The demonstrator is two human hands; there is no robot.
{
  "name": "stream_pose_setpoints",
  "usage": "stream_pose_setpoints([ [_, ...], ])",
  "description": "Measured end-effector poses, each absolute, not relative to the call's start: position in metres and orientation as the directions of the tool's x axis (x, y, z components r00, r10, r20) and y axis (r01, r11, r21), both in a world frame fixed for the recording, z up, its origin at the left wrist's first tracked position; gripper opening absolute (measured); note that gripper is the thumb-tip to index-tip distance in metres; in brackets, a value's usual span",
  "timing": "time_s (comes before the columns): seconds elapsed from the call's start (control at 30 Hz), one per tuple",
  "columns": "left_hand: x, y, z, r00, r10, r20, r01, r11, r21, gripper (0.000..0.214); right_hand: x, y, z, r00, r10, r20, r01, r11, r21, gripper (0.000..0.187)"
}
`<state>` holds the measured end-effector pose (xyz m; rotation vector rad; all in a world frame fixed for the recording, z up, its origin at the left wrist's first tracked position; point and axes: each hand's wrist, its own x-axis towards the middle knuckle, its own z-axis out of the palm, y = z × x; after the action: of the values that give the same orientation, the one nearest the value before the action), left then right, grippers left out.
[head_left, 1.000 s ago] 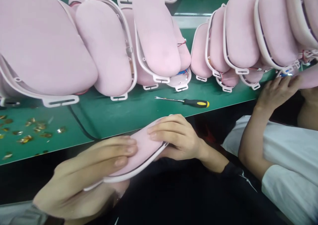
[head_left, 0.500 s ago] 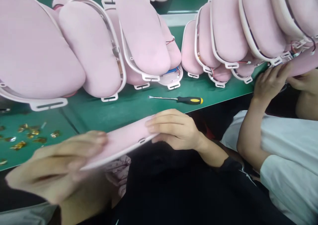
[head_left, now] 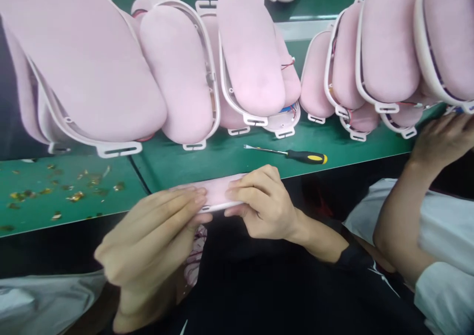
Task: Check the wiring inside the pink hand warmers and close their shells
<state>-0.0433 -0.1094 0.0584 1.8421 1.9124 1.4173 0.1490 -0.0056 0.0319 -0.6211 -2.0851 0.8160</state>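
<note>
A pink padded panel with a thin white plastic rim point(head_left: 217, 193) is held nearly edge-on between my two hands, over the front edge of the bench. My left hand point(head_left: 157, 231) grips its left part, fingers on top and thumb underneath. At its right end, my right hand point(head_left: 264, 202) pinches it between fingers and thumb. A small slot shows in the rim beside my left fingertips. Just beyond my hands, a screwdriver point(head_left: 303, 156) with a black and yellow handle lies on the green bench mat point(head_left: 207, 165). The panel's underside is hidden.
Pink padded units with white slotted rims, such as this one point(head_left: 252, 54), lean in rows across the bench, some showing wires. Small gold-coloured pieces point(head_left: 76, 196) are scattered at the left. A co-worker's arm point(head_left: 411, 202) reaches in at the right; grey fabric point(head_left: 48, 300) shows lower left.
My left hand has slid right along the panel, closer to my right hand, and its blur has gone. The panel looks more level. The view has shifted left; the co-worker's hand is nearer the right edge.
</note>
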Motion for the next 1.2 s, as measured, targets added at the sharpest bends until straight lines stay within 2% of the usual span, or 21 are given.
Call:
stream_pose_setpoints([
  [0.07,-0.045,-0.115,0.055,-0.123,0.825,0.551,0.758,-0.28,0.59,0.054,0.147,-0.01,0.031,-0.564,0.661,0.494,0.16,0.675,-0.72,0.009],
  [0.13,-0.044,-0.12,0.053,-0.104,0.835,0.54,0.77,-0.276,0.575,0.053,0.147,-0.013,0.028,-0.538,0.66,0.525,0.147,0.686,-0.712,0.011],
  [0.27,-0.041,-0.124,0.05,-0.112,0.824,0.556,0.79,-0.266,0.553,0.038,0.152,-0.011,0.022,-0.525,0.605,0.599,0.086,0.738,-0.67,0.005],
  [0.37,-0.043,-0.123,0.046,-0.055,0.822,0.566,0.805,-0.299,0.513,0.025,0.156,-0.009,0.023,-0.611,0.552,0.568,0.109,0.769,-0.63,0.007],
  [0.47,-0.043,-0.124,0.044,-0.043,0.822,0.568,0.835,-0.283,0.473,0.021,0.156,-0.015,0.028,-0.665,0.509,0.546,0.195,0.824,-0.532,0.021],
  [0.53,-0.04,-0.126,0.042,-0.07,0.827,0.559,0.839,-0.254,0.48,0.014,0.155,-0.021,0.03,-0.69,0.482,0.54,0.239,0.856,-0.459,0.021],
  [0.6,-0.036,-0.128,0.039,-0.104,0.831,0.546,0.834,-0.227,0.503,0.008,0.152,-0.026,0.029,-0.729,0.491,0.477,0.275,0.848,-0.453,0.017],
  [0.7,-0.03,-0.129,0.032,-0.122,0.829,0.546,0.836,-0.211,0.506,0.015,0.149,-0.029,0.026,-0.763,0.531,0.369,0.332,0.812,-0.481,0.017],
  [0.87,-0.031,-0.125,0.028,-0.097,0.811,0.576,0.831,-0.253,0.495,0.02,0.148,-0.025,0.036,-0.781,0.524,0.341,0.39,0.834,-0.389,0.017],
  [1.07,-0.032,-0.115,0.035,-0.045,0.795,0.605,0.809,-0.326,0.49,0.022,0.165,-0.015,0.074,-0.846,0.49,0.209,0.429,0.859,-0.279,0.033],
  [1.2,-0.031,-0.114,0.036,0.01,0.768,0.641,0.814,-0.378,0.44,0.029,0.176,-0.021,0.093,-0.857,0.504,0.105,0.473,0.851,-0.227,0.043],
])
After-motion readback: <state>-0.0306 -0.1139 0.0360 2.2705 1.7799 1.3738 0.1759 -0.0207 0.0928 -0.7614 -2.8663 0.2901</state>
